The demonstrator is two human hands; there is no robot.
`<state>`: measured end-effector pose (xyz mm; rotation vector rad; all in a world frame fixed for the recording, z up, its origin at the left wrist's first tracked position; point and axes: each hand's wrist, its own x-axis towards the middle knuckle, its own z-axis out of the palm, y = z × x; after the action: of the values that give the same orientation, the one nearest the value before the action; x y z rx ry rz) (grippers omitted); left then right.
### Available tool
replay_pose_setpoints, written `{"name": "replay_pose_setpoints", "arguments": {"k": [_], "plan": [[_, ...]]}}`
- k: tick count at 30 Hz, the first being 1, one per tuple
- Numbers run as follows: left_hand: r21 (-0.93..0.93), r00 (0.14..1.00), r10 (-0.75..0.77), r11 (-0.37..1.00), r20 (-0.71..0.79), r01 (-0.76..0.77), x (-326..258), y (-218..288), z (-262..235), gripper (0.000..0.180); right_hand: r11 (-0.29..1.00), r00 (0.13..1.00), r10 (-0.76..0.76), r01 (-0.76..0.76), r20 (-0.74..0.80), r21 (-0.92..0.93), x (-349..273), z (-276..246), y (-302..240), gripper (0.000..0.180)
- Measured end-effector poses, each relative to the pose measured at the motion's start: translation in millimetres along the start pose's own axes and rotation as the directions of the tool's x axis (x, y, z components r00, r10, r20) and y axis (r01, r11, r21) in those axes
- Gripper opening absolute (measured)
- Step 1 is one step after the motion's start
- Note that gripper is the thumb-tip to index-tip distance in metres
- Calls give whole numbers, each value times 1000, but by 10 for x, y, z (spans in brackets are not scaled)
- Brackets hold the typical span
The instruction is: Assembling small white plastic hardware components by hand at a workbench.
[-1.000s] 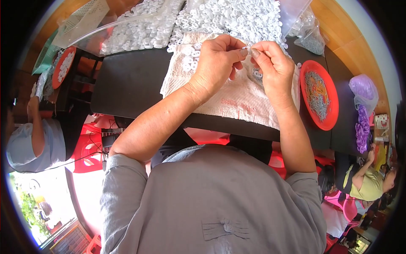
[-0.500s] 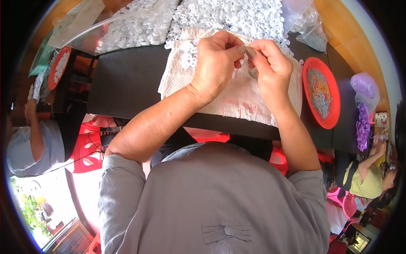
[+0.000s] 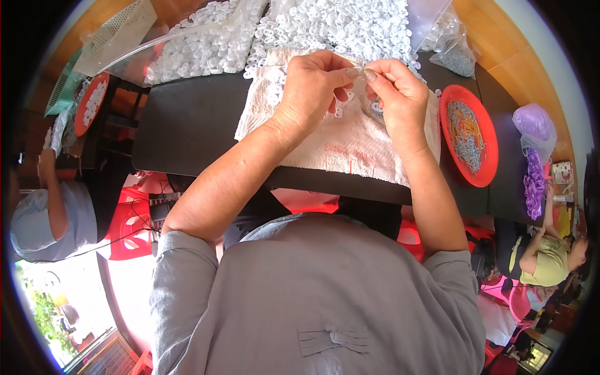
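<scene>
My left hand [image 3: 312, 86] and my right hand [image 3: 398, 94] meet fingertip to fingertip above a pale towel [image 3: 306, 145]. Thumb and forefinger are pinched on each side. Whatever small piece lies between the tips is too tiny and covered to name. Under and beside my left hand, several small white plastic pieces with holes [image 3: 275, 91] lie on the towel. Just beyond both hands spreads a large heap of the same kind of white pieces [image 3: 340, 28]. A red oval tray [image 3: 490, 170] with thin metal pins [image 3: 465, 137] stands to the right of my right hand.
The dark table [image 3: 187, 125] holds a clear bag of white pieces [image 3: 203, 53] at far left and a bag of metal bits [image 3: 455, 55] at far right. Purple bags [image 3: 534, 128] stand at the right edge. Other people sit left [image 3: 53, 215] and right [image 3: 545, 259].
My fingertips have drawn slightly apart, still pinched. The whole view has shifted a little. The person at the right has changed arm and head position.
</scene>
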<state>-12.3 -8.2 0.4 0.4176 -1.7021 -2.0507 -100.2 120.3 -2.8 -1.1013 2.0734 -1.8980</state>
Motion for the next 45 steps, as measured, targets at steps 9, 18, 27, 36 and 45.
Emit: {"name": "replay_pose_setpoints", "arguments": {"k": [9,18,27,36,45], "plan": [[44,997,80,996,10,-81,-32,-41,27,7,999,999,34,-34,28,-1,-30,31,-31,4],[-31,994,95,995,-50,-96,33,68,-9,8,992,997,64,-69,52,105,29,76,-98,9],[-225,919,154,943,-362,-247,341,19,-435,6,888,983,-153,183,104,-422,130,-65,68,12],[-178,948,97,972,-303,-156,205,114,-294,5,575,878,-147,451,456,-683,209,206,34,13],[-175,956,78,976,-284,-132,285,26,-325,6,671,883,-48,375,467,-640,180,154,68,12]]}}
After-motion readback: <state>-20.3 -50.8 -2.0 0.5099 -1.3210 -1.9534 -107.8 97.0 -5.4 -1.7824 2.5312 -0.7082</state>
